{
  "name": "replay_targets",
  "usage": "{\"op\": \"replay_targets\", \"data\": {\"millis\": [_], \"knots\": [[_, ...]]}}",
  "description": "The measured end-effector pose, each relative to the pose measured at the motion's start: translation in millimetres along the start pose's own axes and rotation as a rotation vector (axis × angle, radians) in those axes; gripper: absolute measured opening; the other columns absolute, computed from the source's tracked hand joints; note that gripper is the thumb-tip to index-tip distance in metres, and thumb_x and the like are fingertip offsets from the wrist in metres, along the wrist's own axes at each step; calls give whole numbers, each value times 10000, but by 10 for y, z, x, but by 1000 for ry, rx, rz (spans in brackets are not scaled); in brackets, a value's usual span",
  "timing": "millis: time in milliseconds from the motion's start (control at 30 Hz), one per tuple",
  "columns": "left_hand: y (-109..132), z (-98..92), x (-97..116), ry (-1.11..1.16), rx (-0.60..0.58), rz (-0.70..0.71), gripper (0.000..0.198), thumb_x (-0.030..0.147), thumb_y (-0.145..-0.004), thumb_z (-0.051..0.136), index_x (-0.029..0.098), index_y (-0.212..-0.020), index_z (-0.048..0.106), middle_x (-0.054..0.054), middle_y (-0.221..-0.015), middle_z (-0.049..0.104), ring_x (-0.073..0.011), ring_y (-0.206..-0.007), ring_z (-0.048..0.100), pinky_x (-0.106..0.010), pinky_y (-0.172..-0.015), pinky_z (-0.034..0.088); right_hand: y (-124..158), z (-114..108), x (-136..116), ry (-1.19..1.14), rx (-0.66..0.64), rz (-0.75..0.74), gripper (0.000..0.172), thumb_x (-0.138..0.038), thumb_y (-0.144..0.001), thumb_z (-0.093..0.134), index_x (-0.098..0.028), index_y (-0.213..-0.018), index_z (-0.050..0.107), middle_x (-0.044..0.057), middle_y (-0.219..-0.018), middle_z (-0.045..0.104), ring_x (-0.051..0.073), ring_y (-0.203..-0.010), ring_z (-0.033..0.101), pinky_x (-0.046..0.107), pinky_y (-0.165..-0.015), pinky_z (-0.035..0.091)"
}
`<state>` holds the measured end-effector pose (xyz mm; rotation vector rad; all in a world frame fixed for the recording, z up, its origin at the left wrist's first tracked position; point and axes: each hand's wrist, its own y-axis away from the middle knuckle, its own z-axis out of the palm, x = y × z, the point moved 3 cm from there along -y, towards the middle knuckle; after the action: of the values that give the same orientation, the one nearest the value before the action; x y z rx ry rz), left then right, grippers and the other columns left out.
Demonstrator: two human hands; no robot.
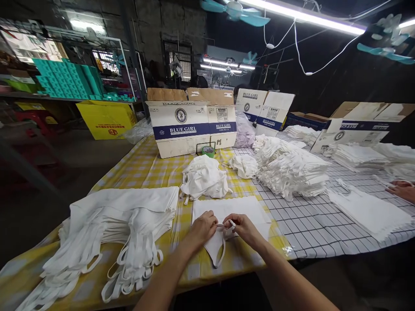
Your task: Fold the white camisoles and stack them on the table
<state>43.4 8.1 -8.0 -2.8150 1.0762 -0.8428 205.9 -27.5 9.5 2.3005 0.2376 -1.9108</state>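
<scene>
A flat white garment [233, 214] lies on the table's near edge in front of me, its shoulder straps pointing toward me. My left hand [203, 226] and my right hand [241, 228] are side by side on it, each with closed fingers pinching a white strap [224, 226] between them. A loop of strap [220, 255] hangs down toward the table edge. To my left sits a tall stack of folded white garments [123, 220] with straps dangling off the front.
A loose heap of white garments [204, 181] lies beyond my hands, with larger piles [292, 172] to the right. "BLUE GIRL" cartons [191, 125] stand at the back beside a green tape roll [208, 150]. Another person's hand [402, 190] rests at the right edge.
</scene>
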Motion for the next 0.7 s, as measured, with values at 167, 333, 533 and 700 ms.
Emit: {"op": "replay_targets", "data": {"millis": [167, 333, 533, 700], "knots": [[-10, -49, -63, 265, 20, -80, 154, 213, -780, 513, 186, -825, 657, -13, -817, 559, -125, -721, 536, -225, -643, 397, -102, 80, 116, 283, 55, -19, 136, -179, -691, 522, -162, -744, 647, -16, -603, 576, 104, -545, 470, 197, -497, 333], [-22, -60, -73, 325, 43, -91, 166, 249, -777, 526, 196, -806, 680, 3, -778, 549, -115, -696, 535, -222, -624, 373, -186, 114, 108, 589, 109, -178, 123, -130, -707, 514, -170, -738, 627, -2, -641, 598, 109, -579, 491, 197, -537, 336], [-44, -19, -108, 311, 44, -92, 158, 254, -766, 537, 196, -784, 683, 7, -764, 543, -114, -688, 526, -222, -611, 358, -238, 140, 57, 717, 68, -241, 143, -87, -714, 497, -170, -714, 612, 11, -670, 605, 114, -596, 510, 204, -570, 342], [-40, 4, -127, 313, 43, -117, 173, 264, -769, 526, 192, -783, 683, 0, -768, 542, -116, -681, 519, -220, -609, 364, -251, 134, 22, 732, 43, -237, 190, -56, -710, 466, -173, -713, 616, 14, -683, 620, 121, -613, 523, 209, -589, 351]]}}
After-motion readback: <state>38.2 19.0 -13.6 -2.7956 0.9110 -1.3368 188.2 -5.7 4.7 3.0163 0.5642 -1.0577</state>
